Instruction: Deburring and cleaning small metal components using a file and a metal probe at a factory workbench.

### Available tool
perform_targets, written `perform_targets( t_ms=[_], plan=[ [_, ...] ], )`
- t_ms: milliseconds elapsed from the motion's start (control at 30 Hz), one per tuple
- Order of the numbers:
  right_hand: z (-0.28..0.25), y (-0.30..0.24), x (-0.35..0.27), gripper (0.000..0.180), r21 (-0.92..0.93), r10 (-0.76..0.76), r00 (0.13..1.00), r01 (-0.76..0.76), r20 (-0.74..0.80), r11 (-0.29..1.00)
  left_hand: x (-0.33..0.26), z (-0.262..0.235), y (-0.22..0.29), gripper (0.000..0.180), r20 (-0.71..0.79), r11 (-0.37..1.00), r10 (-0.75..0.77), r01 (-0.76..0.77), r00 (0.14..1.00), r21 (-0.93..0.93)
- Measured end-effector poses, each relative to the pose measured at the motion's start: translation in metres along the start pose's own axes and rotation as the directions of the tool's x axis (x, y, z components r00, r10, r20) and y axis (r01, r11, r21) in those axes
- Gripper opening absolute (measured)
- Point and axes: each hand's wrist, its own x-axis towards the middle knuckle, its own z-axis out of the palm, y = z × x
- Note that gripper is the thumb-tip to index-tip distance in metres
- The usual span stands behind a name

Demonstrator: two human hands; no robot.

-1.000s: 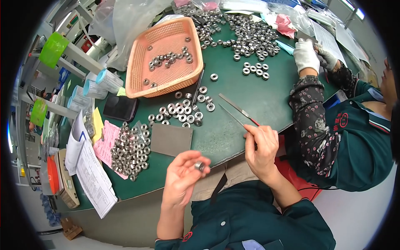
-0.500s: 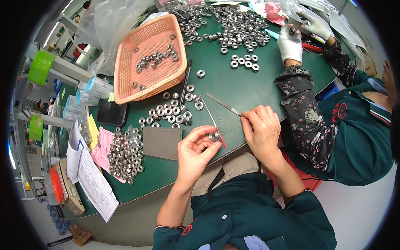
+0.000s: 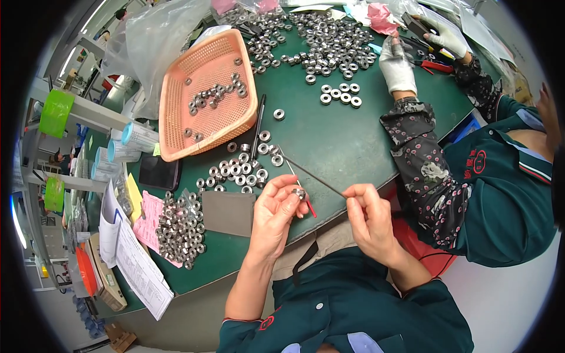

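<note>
My left hand (image 3: 273,215) pinches one small steel ring (image 3: 299,193) between thumb and fingertips, just above the table's front edge. To its right, my right hand (image 3: 372,219) grips the end of a thin flat file (image 3: 315,176), which slants away to the upper left, its narrow edge showing. The file's far tip is near some loose rings (image 3: 238,167) on the green table (image 3: 329,141). A slim tool with a red handle (image 3: 311,209) lies just beyond the held ring, partly behind my left fingers. A grey-brown rectangular pad (image 3: 228,213) is left of that hand.
A pink plastic basket (image 3: 166,117) holds several rings. More rings are heaped on pink paper (image 3: 150,220) and across the far table. At right, a co-worker's white-gloved hands (image 3: 398,70) work beside red-handled pliers (image 3: 436,66). A phone (image 3: 159,172) and papers (image 3: 138,267) lie left.
My right hand has rolled the file from its flat face onto its edge. The ring in my left hand has turned and shifted slightly left. The co-worker's hands have moved apart.
</note>
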Motion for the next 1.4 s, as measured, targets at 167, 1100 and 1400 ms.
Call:
perform_targets(
  t_ms=[167,1100,1400],
  plan=[
    [0.005,0.001,-0.011,0.018,0.178,0.061,0.998,-0.066,0.034,0.982,0.001,-0.008,-0.002,0.022,0.019,1.0,-0.022,0.023,1.0,-0.022],
    [0.019,-0.005,-0.016,0.05,-0.24,-0.227,0.969,0.244,0.099,0.939,0.004,-0.008,-0.007,0.011,-0.106,0.999,0.017,-0.013,0.994,0.039],
    [0.019,-0.005,-0.017,0.049,-0.282,-0.215,0.966,0.248,0.144,0.927,0.004,-0.013,-0.007,0.011,-0.105,1.0,-0.01,0.009,0.994,-0.011]
  ],
)
